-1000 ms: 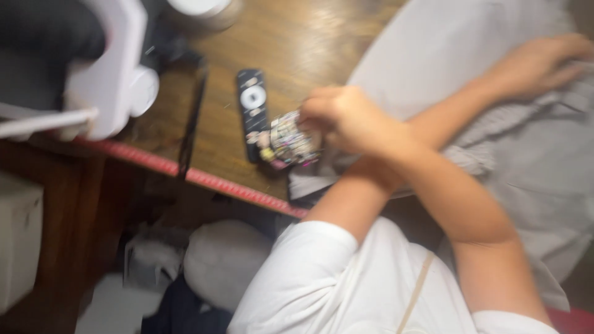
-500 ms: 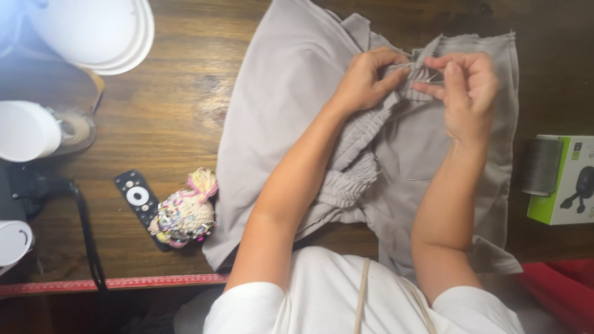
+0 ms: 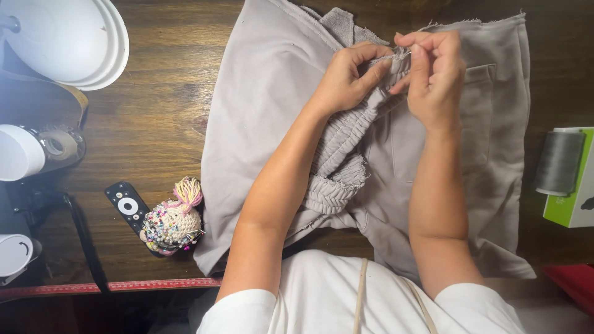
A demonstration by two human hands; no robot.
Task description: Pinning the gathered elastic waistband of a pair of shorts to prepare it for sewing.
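Hands, left (image 3: 346, 77) and right (image 3: 433, 74), pinch grey shorts' waistband (image 3: 346, 145); green box (image 3: 572, 185) far right.

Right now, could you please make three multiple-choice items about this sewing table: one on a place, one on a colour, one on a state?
1. The pincushion lies where?
A. left of the grey garment
B. on the garment
C. right of the garment

2. The box beside the thread spool is:
A. red
B. green
C. blue

3. The left hand and right hand are:
A. flat on the table
B. pinching the ribbed waistband
C. holding the remote

Answers: 1 A, it sits next to the black remote; 2 B, the green box shows at the right edge; 3 B, the fingers meet on the band.
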